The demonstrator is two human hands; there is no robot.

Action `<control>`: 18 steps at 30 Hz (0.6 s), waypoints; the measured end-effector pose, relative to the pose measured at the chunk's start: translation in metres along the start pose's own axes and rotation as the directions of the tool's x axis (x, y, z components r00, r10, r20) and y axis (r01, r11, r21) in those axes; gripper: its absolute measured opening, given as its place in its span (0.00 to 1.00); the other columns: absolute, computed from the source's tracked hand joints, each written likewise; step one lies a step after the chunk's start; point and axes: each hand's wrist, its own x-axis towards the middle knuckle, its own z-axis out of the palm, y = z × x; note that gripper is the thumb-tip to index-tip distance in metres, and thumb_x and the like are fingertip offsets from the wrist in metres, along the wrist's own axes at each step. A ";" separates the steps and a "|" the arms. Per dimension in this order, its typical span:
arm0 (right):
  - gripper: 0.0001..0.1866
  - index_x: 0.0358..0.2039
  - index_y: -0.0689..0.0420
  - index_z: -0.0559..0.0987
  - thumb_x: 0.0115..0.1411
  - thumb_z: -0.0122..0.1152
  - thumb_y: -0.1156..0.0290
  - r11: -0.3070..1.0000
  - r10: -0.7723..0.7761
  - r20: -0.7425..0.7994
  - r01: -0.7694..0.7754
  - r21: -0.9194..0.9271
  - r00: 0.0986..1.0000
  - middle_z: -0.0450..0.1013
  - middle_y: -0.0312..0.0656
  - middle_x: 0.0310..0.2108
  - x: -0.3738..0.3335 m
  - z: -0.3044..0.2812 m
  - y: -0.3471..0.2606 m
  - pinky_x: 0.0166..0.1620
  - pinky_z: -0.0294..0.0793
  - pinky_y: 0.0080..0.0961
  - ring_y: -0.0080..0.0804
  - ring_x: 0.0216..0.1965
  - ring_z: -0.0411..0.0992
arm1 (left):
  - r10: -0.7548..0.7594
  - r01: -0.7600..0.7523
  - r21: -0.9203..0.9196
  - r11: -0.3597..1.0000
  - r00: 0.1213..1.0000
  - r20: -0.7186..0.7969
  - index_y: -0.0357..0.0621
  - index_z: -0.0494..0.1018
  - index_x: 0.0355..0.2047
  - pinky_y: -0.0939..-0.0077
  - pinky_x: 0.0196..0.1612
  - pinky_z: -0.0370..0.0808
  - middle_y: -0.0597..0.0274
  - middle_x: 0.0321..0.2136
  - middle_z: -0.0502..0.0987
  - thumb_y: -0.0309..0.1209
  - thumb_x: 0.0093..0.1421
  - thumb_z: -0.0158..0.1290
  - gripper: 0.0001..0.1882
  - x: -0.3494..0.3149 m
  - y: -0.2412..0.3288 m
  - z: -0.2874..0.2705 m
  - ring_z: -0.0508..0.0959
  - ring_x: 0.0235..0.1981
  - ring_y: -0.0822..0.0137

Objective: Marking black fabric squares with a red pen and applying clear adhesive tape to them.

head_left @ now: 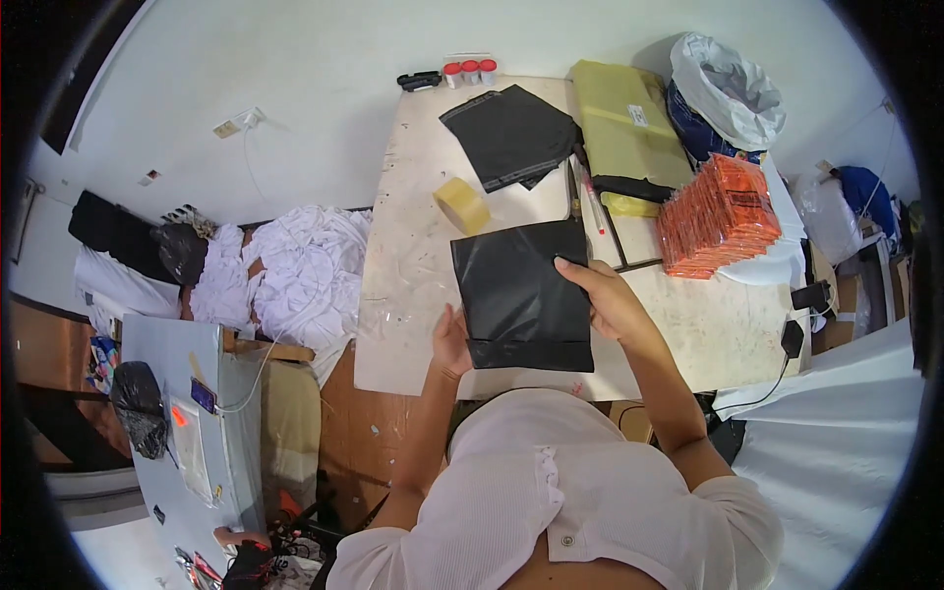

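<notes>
A black plastic mailer bag (519, 295) is held up over the near edge of the table, its folded lower strip toward me. My right hand (610, 300) grips its right side, thumb on the front face and fingers behind. Beside the bag's left edge is my left hand (451, 342), palm turned inward and thumb apart from the bag; some of its fingertips are hidden behind the plastic. Farther back on the table lie more black mailer bags (511, 136), spread in a loose pile. A roll of yellowish packing tape (462, 206) stands between that pile and the held bag.
On the right sits a stack of orange plastic-wrapped packets (718, 218). Behind it are a yellow package (629, 123) and a white-lined sack (728, 93). Red-lidded containers (470, 74) stand at the table's back edge. White cloth (305, 275) is heaped at left.
</notes>
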 end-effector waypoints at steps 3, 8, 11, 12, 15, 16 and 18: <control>0.15 0.40 0.62 0.75 0.58 0.57 0.64 0.985 0.051 -0.002 -0.051 -0.163 0.999 0.75 0.38 0.33 -0.009 0.007 -0.011 0.32 0.74 0.16 0.20 0.30 0.75 | -0.077 0.119 0.210 0.971 0.977 -0.197 0.40 0.54 0.60 0.56 0.59 0.60 0.49 0.57 0.60 0.54 0.61 0.38 0.35 0.004 0.000 -0.001 0.63 0.57 0.52; 0.11 0.37 0.62 0.76 0.59 0.54 0.69 0.988 -0.045 0.044 0.051 -0.143 0.998 0.75 0.34 0.32 -0.011 0.003 0.003 0.36 0.70 0.13 0.17 0.31 0.71 | -0.152 0.182 0.114 0.977 0.961 -0.233 0.39 0.59 0.56 0.60 0.53 0.68 0.51 0.52 0.68 0.50 0.62 0.39 0.31 0.004 0.008 -0.002 0.70 0.51 0.56; 0.12 0.44 0.62 0.74 0.60 0.51 0.75 0.990 -0.131 0.193 0.137 -0.022 0.972 0.73 0.36 0.38 0.002 -0.020 0.026 0.42 0.68 0.14 0.16 0.39 0.69 | -0.214 0.251 0.149 0.956 0.950 -0.229 0.39 0.59 0.56 0.59 0.54 0.67 0.51 0.52 0.67 0.49 0.62 0.41 0.30 0.003 0.010 -0.001 0.69 0.52 0.55; 0.16 0.49 0.60 0.70 0.59 0.50 0.76 0.967 -0.246 0.174 0.254 -0.027 0.953 0.71 0.38 0.42 0.003 -0.018 0.028 0.44 0.67 0.15 0.18 0.42 0.68 | -0.222 0.276 0.188 0.943 0.938 -0.266 0.39 0.57 0.57 0.58 0.56 0.65 0.50 0.54 0.64 0.50 0.62 0.40 0.31 0.002 0.010 0.004 0.67 0.54 0.54; 0.27 0.58 0.57 0.59 0.58 0.51 0.76 0.919 -0.392 0.104 0.385 0.082 0.914 0.69 0.39 0.46 -0.001 -0.022 0.033 0.48 0.65 0.18 0.20 0.45 0.67 | -0.213 0.277 0.215 0.936 0.937 -0.278 0.39 0.55 0.59 0.57 0.57 0.63 0.48 0.56 0.62 0.50 0.62 0.39 0.32 0.000 0.009 0.002 0.65 0.56 0.53; 0.33 0.63 0.56 0.51 0.58 0.51 0.75 0.894 -0.419 0.049 0.403 0.195 0.907 0.68 0.38 0.47 -0.003 -0.025 0.035 0.49 0.65 0.20 0.21 0.45 0.68 | -0.196 0.250 0.204 0.947 0.948 -0.253 0.39 0.54 0.59 0.57 0.57 0.63 0.48 0.56 0.62 0.50 0.62 0.39 0.32 -0.001 0.008 -0.001 0.65 0.56 0.53; 0.35 0.63 0.56 0.49 0.57 0.52 0.75 0.932 -0.326 0.077 0.307 0.192 0.942 0.68 0.40 0.48 -0.007 -0.033 0.039 0.50 0.65 0.20 0.23 0.46 0.67 | -0.196 0.237 0.171 0.956 0.954 -0.227 0.39 0.54 0.59 0.57 0.57 0.63 0.48 0.56 0.62 0.49 0.63 0.39 0.32 -0.003 0.006 -0.008 0.65 0.56 0.53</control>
